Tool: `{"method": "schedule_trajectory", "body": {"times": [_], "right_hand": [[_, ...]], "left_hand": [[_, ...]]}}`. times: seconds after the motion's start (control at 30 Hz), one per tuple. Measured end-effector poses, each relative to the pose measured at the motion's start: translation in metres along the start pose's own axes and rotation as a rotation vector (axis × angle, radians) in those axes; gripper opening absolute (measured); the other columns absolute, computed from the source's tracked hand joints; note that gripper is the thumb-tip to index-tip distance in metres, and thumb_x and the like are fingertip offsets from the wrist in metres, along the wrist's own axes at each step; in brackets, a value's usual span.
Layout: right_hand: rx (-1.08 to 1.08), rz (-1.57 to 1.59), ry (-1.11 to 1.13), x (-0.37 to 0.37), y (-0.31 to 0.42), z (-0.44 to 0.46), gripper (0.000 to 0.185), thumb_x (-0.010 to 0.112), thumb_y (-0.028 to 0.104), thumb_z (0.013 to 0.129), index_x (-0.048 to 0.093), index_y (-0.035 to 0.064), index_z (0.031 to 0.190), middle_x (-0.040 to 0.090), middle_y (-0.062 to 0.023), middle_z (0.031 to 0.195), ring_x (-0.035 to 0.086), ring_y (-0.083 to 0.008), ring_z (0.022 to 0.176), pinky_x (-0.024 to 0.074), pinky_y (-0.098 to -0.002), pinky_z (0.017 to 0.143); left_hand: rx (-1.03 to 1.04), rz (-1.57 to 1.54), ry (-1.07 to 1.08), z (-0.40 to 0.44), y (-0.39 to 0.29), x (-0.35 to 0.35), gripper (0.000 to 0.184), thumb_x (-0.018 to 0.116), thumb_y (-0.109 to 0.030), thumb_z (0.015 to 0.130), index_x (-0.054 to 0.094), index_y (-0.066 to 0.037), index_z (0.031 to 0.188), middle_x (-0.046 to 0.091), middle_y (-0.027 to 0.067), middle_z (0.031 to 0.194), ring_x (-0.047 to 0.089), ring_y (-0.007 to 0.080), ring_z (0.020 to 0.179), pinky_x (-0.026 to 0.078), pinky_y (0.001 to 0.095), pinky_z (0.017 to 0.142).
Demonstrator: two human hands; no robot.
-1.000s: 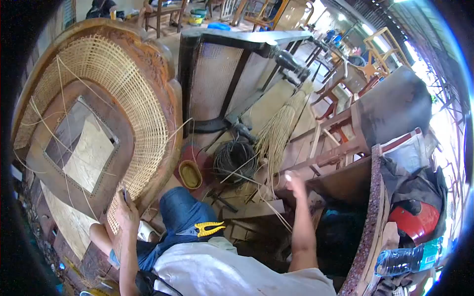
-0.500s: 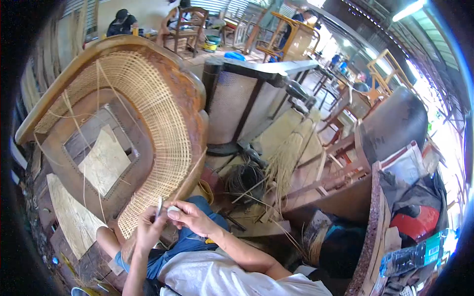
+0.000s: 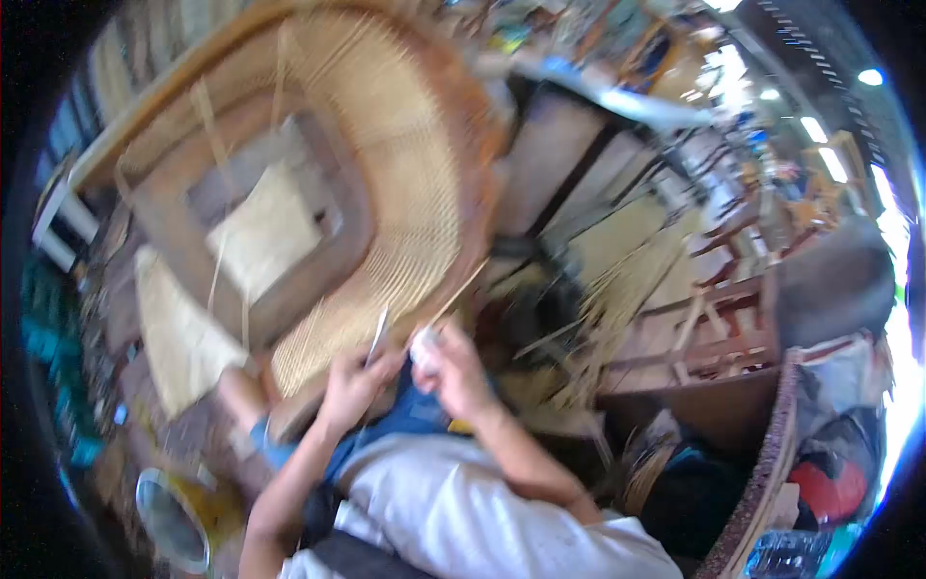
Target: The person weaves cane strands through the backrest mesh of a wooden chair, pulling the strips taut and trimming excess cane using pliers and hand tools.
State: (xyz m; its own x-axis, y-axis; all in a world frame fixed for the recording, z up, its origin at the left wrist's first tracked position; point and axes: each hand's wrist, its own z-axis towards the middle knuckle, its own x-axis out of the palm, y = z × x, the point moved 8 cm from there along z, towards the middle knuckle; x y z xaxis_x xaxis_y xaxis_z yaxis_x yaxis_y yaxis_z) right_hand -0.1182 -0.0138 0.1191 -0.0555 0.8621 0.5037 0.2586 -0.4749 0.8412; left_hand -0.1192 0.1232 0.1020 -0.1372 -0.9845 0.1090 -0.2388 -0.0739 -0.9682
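Note:
Below the curved chair frame, my left hand [image 3: 359, 384] is closed around a thin, shiny metal blade [image 3: 381, 328] that points upward; its handle is hidden in my fingers. Close beside it on the right, my right hand [image 3: 455, 374] pinches a pale cane strand [image 3: 457, 293], which slants up and right. Something white, like a wrap [image 3: 422, 349], covers a fingertip of that hand; blur hides its detail. Just above both hands curves the woven cane panel [image 3: 410, 183] of the wooden chair frame [image 3: 473, 106], with loose strands hanging across its opening.
A pale sheet [image 3: 178, 333] lies left of the chair frame, and a yellow bucket [image 3: 207, 507] stands at lower left. Bundled cane strands [image 3: 617, 309] lie on the floor to the right. A dark-framed panel [image 3: 564, 154] stands behind, with chair parts [image 3: 719, 333] at right.
The head view has swung, shifting the chair and both hands rightward and the chair upward in the picture. The blade and a slanting cane strand now show more plainly. Everything is blurrier.

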Motion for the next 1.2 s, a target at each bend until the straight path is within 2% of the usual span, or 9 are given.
{"method": "schedule_trajectory", "body": {"times": [0.17,0.43,0.5,0.57,0.73,0.87,1.03,1.1,1.2], "right_hand": [[-0.07,-0.188,0.147,-0.001,-0.003,0.001,0.028,0.059,0.013,0.09,0.048,0.0019,0.113,0.058,-0.0055,0.087,0.058,-0.013,0.069,0.0476,-0.0255,0.063],[-0.072,-0.433,0.129,-0.028,-0.008,-0.004,0.044,0.065,0.016,0.091,0.05,0.0001,0.129,0.063,-0.0047,0.094,0.059,-0.0089,0.068,0.0474,-0.0201,0.06],[-0.05,-0.347,0.132,-0.034,-0.005,-0.006,0.036,0.065,0.014,0.091,0.057,-0.0002,0.123,0.064,-0.0059,0.1,0.058,-0.01,0.072,0.0479,-0.0208,0.065],[0.175,0.31,0.077,-0.037,-0.011,-0.008,0.032,0.064,0.008,0.089,0.059,-0.001,0.119,0.065,-0.0086,0.106,0.062,-0.013,0.083,0.0504,-0.026,0.074],[0.062,0.251,0.158,-0.034,-0.017,-0.008,0.052,0.068,0.0,0.084,0.048,-0.0037,0.131,0.06,-0.0106,0.111,0.06,-0.0171,0.1,0.05,-0.0307,0.088],[0.019,0.126,0.101,-0.03,-0.023,0.001,0.066,0.071,-0.006,0.079,0.04,-0.0071,0.136,0.056,-0.007,0.109,0.057,-0.0137,0.099,0.049,-0.0259,0.088],[0.107,0.144,0.088,-0.036,-0.037,0.011,0.068,0.072,-0.001,0.079,0.039,-0.0044,0.138,0.059,-0.0076,0.106,0.059,-0.0149,0.095,0.0514,-0.0279,0.082],[0.161,0.232,0.108,-0.034,-0.041,0.013,0.067,0.072,0.001,0.079,0.041,-0.0019,0.138,0.06,-0.008,0.107,0.06,-0.0158,0.094,0.0531,-0.0296,0.078],[0.156,0.238,0.06,-0.028,-0.037,0.017,0.064,0.074,0.004,0.079,0.044,-0.0001,0.136,0.062,-0.007,0.101,0.06,-0.0144,0.088,0.0522,-0.0263,0.074]], "left_hand": [[0.025,-0.037,0.081,0.0,0.009,0.008,0.012,0.064,-0.014,0.089,0.068,-0.004,0.083,0.053,-0.0057,0.062,0.041,0.0018,0.051,0.03,0.0199,0.044],[-0.02,-0.171,-0.057,-0.018,0.023,0.011,0.012,0.068,-0.016,0.089,0.069,-0.004,0.088,0.052,-0.0073,0.062,0.04,0.0005,0.051,0.028,0.0183,0.044],[-0.039,-0.186,-0.069,-0.018,0.026,0.012,0.012,0.069,-0.017,0.089,0.069,-0.004,0.089,0.051,-0.0077,0.061,0.04,0.0004,0.051,0.028,0.0184,0.044],[-0.037,-0.191,-0.086,-0.015,0.028,0.012,0.012,0.069,-0.017,0.089,0.068,-0.006,0.092,0.054,-0.005,0.066,0.04,0.0011,0.05,0.03,0.0187,0.043],[-0.017,-0.081,-0.056,-0.008,0.024,0.012,0.013,0.069,-0.017,0.089,0.068,-0.005,0.094,0.052,-0.0059,0.067,0.041,0.001,0.051,0.031,0.0191,0.044],[0.092,0.022,-0.001,0.001,0.016,0.008,0.015,0.067,-0.014,0.089,0.07,0.0,0.095,0.061,0.0,0.08,0.053,0.0075,0.07,0.044,0.0227,0.063],[0.103,0.081,0.045,0.015,0.011,0.0,0.016,0.069,-0.015,0.089,0.069,-0.001,0.097,0.055,-0.0039,0.078,0.045,0.0027,0.062,0.034,0.0197,0.052],[0.099,0.069,0.098,0.019,0.007,0.002,0.015,0.068,-0.013,0.087,0.071,-0.001,0.097,0.064,0.006,0.089,0.058,0.0116,0.086,0.047,0.028,0.08],[0.121,0.043,0.135,0.023,-0.001,0.001,0.015,0.068,-0.013,0.087,0.07,-0.001,0.097,0.064,0.0063,0.089,0.059,0.0117,0.085,0.047,0.0278,0.08]]}}
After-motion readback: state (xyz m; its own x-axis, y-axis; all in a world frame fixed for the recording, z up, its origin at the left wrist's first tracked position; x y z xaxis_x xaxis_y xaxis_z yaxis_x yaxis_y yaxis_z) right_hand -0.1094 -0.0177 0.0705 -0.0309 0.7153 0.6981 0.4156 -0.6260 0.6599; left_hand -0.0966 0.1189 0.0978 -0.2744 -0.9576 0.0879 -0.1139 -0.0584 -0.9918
